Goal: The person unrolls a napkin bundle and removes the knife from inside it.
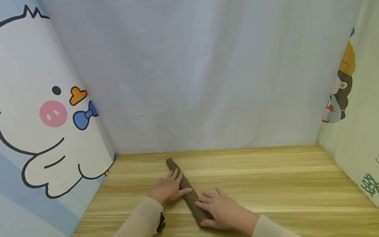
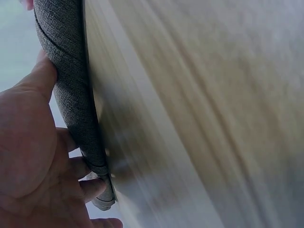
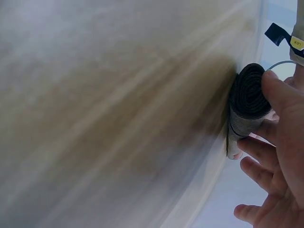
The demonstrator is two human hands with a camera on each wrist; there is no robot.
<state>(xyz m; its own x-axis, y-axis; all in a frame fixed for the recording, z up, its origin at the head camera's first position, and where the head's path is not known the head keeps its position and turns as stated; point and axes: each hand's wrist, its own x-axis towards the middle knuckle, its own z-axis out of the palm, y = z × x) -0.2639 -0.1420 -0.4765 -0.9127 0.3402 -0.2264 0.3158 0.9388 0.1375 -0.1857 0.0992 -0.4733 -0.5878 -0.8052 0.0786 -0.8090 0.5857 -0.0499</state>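
A tightly rolled dark grey-brown cloth (image 1: pixel 192 204) lies slantwise on the wooden table, its narrow tip pointing away at the upper left. My left hand (image 1: pixel 170 188) rests on the far half of the roll, fingertips over it and thumb along it. Over the thicker near end lies my right hand (image 1: pixel 220 210), fingers spread and the thumb at the very end. From the left wrist, the roll (image 2: pixel 76 90) shows a seam winding round it, with fingers fairly straight against it. The right wrist view shows the spiral layers at the roll's end (image 3: pixel 249 90), the thumb touching them.
The wood-grain table (image 1: pixel 266 177) meets a pale grey curtain (image 1: pixel 192 82) at its back edge. Printed cloth walls stand at both sides, with a white cartoon figure (image 1: pixel 23 79) on the left. A black clip (image 1: pixel 161 223) is at the left sleeve.
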